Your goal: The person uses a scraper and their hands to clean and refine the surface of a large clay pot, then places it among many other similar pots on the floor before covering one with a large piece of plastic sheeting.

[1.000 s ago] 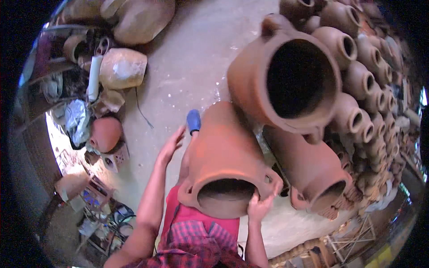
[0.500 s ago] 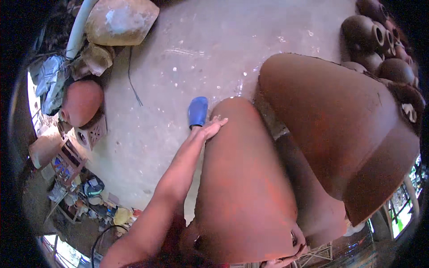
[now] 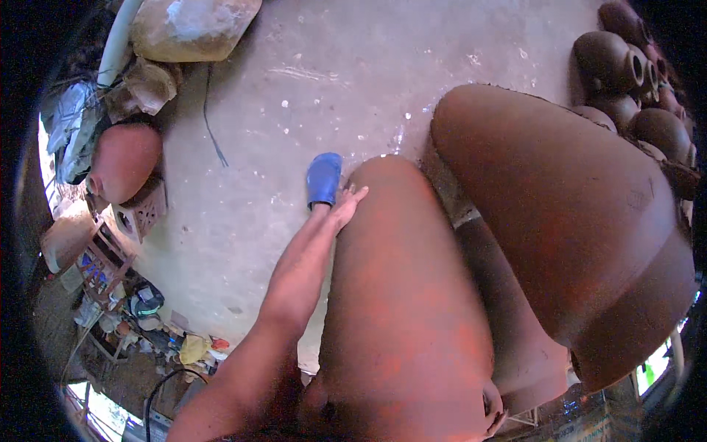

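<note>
A large brown clay pot (image 3: 401,295), long and tapering to a rounded far end, lies in front of my body between my hands. My left hand (image 3: 348,207) grips its left side near the far end, thumb on the clay; part of the fingers is hidden. At the near right edge, my right hand (image 3: 495,411) curls its fingers around the clay, with the rest of it behind the pot. Beside it on the right stands another big dark brown clay pot (image 3: 560,214), with a paler clay piece (image 3: 523,346) partly hidden between them.
My blue shoe (image 3: 323,178) is on the grey floor (image 3: 243,243) just past my left hand. Several round pots (image 3: 604,62) are stacked at the far right. A reddish pot (image 3: 127,160) rests on a pierced block (image 3: 140,214) at left, near a large tan pot (image 3: 195,29) and clutter.
The view has shifted slightly, so the items at left sit further left. Both hands stay on the pot, whose near end now reaches past the lower edge of the picture.
</note>
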`<state>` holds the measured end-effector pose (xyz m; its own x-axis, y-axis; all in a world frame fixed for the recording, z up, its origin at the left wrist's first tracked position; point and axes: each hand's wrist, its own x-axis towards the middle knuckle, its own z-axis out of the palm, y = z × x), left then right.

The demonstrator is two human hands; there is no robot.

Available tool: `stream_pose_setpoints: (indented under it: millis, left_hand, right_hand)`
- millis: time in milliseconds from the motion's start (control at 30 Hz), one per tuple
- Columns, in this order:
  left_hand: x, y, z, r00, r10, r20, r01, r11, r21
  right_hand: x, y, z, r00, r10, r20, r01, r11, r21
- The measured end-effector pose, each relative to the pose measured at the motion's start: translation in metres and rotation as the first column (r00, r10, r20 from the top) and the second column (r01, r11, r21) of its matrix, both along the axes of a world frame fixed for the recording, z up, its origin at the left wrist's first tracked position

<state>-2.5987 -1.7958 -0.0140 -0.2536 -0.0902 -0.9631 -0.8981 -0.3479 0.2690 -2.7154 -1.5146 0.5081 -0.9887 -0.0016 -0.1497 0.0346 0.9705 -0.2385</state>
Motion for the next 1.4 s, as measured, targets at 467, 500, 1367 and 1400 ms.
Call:
stream_pose_setpoints:
  millis: [467,500,1367,1400]
  left_hand:
    - [0.0,0.002,0.001,1.0,0.009,-0.015,-0.008,0.995,0.097]
    - [-0.004,0.002,0.003,1.0,0.003,-0.017,-0.001,0.995,0.101]
    - [-0.059,0.0,-0.001,0.949,-0.258,-0.181,0.233,0.961,-0.149]
    - [-0.092,0.005,0.014,0.848,-0.448,-0.283,0.382,0.887,-0.26]
  right_hand:
    - [0.007,-0.003,-0.002,0.998,-0.049,-0.044,0.047,0.998,-0.042]
    - [0.008,-0.003,-0.003,0.997,-0.054,-0.048,0.052,0.998,-0.038]
    - [0.012,0.016,0.027,0.987,-0.127,-0.096,0.111,0.982,-0.155]
    - [0.019,0.026,0.035,0.983,-0.146,-0.111,0.13,0.981,-0.141]
